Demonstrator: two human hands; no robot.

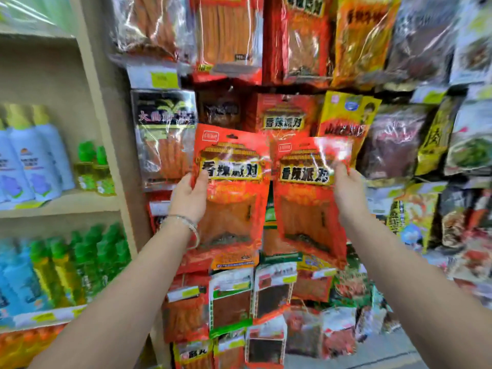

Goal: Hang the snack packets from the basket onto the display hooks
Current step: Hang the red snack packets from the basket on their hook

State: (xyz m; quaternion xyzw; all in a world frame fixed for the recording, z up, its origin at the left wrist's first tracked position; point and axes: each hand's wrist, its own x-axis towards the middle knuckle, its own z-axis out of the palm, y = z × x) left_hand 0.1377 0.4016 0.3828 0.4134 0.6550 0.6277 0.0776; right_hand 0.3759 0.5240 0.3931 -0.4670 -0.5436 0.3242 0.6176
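Wall of hanging snack packets (394,145) fills everything above, behind and below both hands; blurred at the right edge.
Beige shelf unit (106,129) sits left of the left hand, with blue-white bottles (32,161) and green-capped bottles (93,169) on it.
Between the hands are two matching red packets, held up side by side in front of the wall, inner edges touching or just overlapping; can't tell which.
The left packet (234,187) is roughly upright. The right packet (308,187) is tilted slightly.
A same-design hung red packet (286,113) shows just above and behind them.
Hands are apart, one packet each. Left hand (189,195) grips the left packet's outer edge, thumb on the front. Right hand (346,190) grips the right packet's outer edge the same way.
Thin bracelet (186,222) on the left wrist.
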